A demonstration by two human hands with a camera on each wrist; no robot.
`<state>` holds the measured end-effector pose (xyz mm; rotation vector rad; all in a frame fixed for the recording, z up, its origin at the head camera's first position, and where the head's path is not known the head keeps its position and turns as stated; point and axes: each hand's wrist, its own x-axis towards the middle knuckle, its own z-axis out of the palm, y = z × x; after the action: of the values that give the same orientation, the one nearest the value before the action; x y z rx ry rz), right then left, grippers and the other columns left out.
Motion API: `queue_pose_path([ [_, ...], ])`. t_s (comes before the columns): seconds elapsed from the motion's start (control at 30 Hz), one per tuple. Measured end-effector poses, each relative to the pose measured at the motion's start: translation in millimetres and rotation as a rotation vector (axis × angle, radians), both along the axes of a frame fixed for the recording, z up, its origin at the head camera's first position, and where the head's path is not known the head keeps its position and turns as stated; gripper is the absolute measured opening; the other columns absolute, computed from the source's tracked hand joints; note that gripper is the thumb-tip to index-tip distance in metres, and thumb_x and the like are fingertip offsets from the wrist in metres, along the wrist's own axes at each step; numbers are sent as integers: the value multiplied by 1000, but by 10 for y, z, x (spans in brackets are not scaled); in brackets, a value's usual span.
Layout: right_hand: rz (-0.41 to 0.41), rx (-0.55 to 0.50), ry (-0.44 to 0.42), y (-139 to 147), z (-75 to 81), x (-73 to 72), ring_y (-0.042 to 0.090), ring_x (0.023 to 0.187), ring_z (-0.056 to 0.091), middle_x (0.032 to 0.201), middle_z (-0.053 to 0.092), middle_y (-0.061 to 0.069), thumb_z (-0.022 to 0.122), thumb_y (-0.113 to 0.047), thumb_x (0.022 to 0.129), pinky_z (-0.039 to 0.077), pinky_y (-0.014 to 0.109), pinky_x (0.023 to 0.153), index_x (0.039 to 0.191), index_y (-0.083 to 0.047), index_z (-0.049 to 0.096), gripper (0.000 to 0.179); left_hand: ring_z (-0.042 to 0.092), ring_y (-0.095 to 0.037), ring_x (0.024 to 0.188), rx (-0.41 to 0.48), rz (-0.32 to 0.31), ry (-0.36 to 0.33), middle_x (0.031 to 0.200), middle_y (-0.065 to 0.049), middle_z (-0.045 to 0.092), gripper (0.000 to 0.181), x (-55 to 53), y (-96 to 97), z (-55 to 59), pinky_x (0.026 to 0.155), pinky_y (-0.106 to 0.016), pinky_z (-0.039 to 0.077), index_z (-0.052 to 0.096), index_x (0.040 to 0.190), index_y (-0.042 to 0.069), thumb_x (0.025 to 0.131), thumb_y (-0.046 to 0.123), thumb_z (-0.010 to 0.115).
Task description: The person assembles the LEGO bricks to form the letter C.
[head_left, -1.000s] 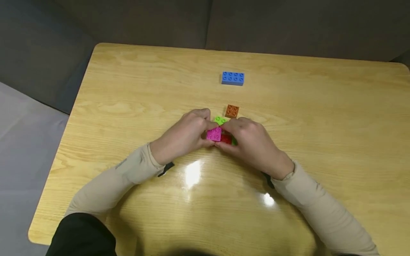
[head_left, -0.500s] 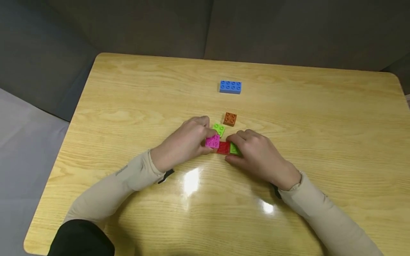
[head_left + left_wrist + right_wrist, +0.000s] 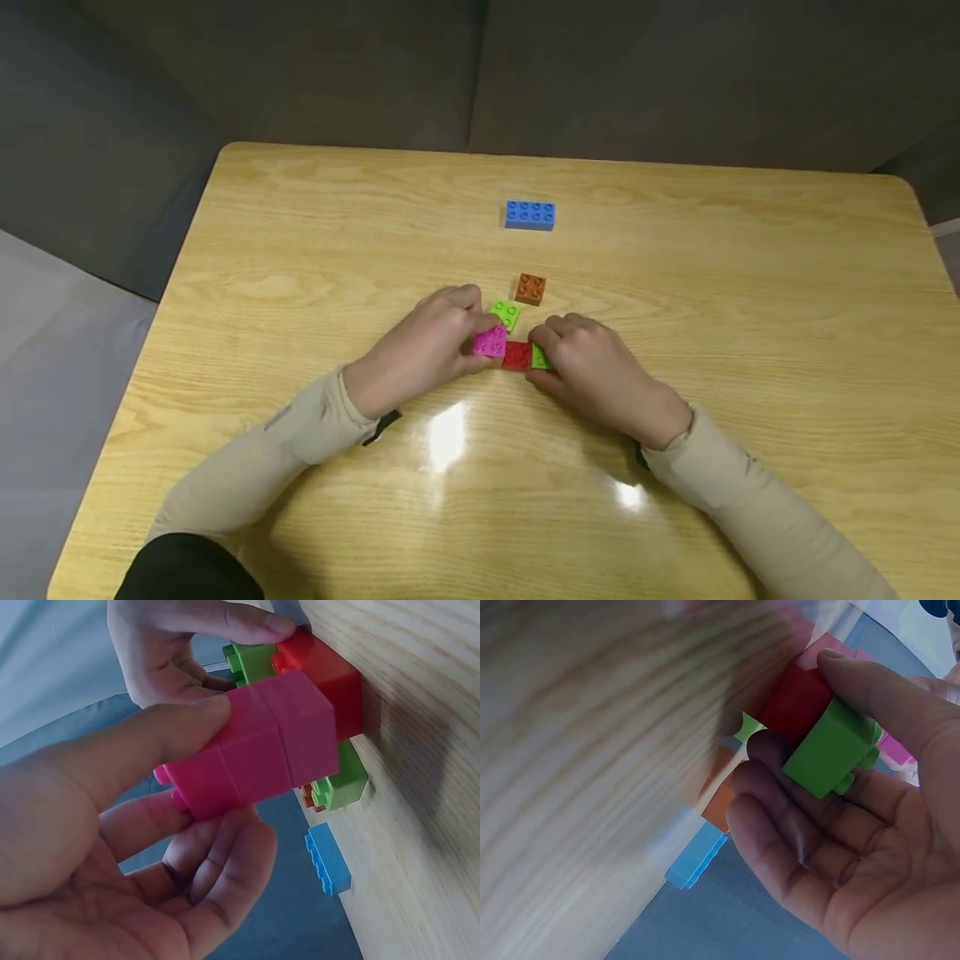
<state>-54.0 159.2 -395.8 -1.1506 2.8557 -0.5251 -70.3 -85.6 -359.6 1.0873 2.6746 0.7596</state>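
My left hand pinches a stack of pink bricks between thumb and fingers, just left of a red brick. In the left wrist view the pink stack partly covers the red brick, which sits on the table. A green brick stands at the red brick's right end, higher than its studs. My right hand grips this green brick, with the thumb on the near side and fingers on the far side. Whether the pink stack touches the red brick is unclear.
Behind the pink stack lies a lime-green brick, partly hidden by the left hand. An orange-brown brick sits beyond it, and a long blue brick farther back on the wooden table.
My right hand has drawn back to the right, from beside the pink bricks to the green brick, uncovering the red one. The left hand keeps its pinch. The head view has tilted slightly.
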Motion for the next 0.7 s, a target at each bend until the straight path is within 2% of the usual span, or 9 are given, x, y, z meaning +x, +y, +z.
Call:
queue_pose_path([
  [0.27,20,7,20,-4,-12,-2,27,79,64,91,70,11,92,-15,90,59,46,75,101,3,71,29,53,-15,78,70,16,-45,86,-7,59,36,14,-21,-34,72,-27,50,81,119,-4,89,11,93],
  [0.47,36,-2,12,2,-11,-12,28,79,64,91,70,11,91,-14,90,59,47,76,99,3,71,28,58,-20,79,103,29,-88,88,-7,58,41,17,-49,-68,67,-25,50,78,125,-6,90,10,92],
  [0.57,37,2,9,0,-5,-19,28,79,64,91,70,11,91,-14,91,59,48,77,99,3,71,28,59,-22,80,110,35,-97,90,-8,59,48,5,-63,-87,66,-24,50,75,129,-7,90,12,93],
  [0.7,38,6,-2,-8,1,-31,28,79,64,91,70,11,91,-14,91,59,48,77,99,2,71,27,58,-24,83,129,36,-143,95,-9,61,53,-21,-111,-88,69,-28,49,73,134,-7,93,22,91],
])
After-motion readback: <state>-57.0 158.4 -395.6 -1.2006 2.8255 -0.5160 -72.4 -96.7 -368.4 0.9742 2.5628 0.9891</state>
